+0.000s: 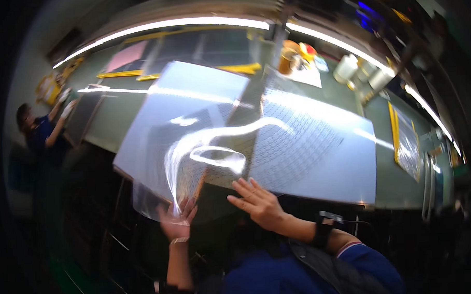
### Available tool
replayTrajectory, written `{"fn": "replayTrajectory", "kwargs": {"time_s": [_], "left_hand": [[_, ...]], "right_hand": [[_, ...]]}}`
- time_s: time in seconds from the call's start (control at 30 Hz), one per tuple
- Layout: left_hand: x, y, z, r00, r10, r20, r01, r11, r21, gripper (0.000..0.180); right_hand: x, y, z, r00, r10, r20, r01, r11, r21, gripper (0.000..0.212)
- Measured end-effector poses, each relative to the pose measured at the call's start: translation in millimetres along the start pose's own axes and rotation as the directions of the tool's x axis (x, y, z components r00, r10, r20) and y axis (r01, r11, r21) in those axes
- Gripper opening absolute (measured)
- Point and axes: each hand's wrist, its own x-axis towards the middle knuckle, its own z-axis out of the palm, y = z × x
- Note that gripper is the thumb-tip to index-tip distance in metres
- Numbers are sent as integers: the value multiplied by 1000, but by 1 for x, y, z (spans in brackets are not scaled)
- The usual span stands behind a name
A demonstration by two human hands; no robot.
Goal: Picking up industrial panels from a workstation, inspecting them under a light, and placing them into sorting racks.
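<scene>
A clear, glossy plastic sheet (214,140) curves over two grey panels, streaked with bright reflections. My left hand (177,220) is turned palm up at the sheet's near left edge, holding it, with the fingers partly seen through the plastic. The left panel (192,86) lies at an angle beneath the sheet. Beside it, the right panel (345,164) shows a fine dark dot pattern. My right hand (261,204) is open, fingers stretched out and apart, close to the right panel's near edge, with nothing in it.
Both panels lie on a green worktable (395,180). Towards the back are yellow-edged dark panels (221,49), a brown jar (288,57) and white bottles (345,68). A yellow-edged clear packet (405,141) lies at the right. Another person (37,125) in gloves works at the far left.
</scene>
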Motion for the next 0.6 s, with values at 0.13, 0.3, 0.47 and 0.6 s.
{"fn": "replayTrajectory", "kwargs": {"time_s": [0.13,0.3,0.47,0.6], "left_hand": [[-75,40,-39,948,-296,118,299,954,-10,76],[-62,64,-43,964,-202,-173,262,608,750,42],[-66,83,-16,972,-221,-82,176,450,876,64],[-54,76,-3,965,-222,-141,216,364,906,59]], "right_hand": [[-94,-13,55,986,37,164,-33,999,-29,44],[-125,-20,20,951,279,136,-286,957,37,60],[-262,55,-19,-113,925,-363,-946,11,323,77],[-258,60,-73,43,851,523,-695,-351,628,43]]}}
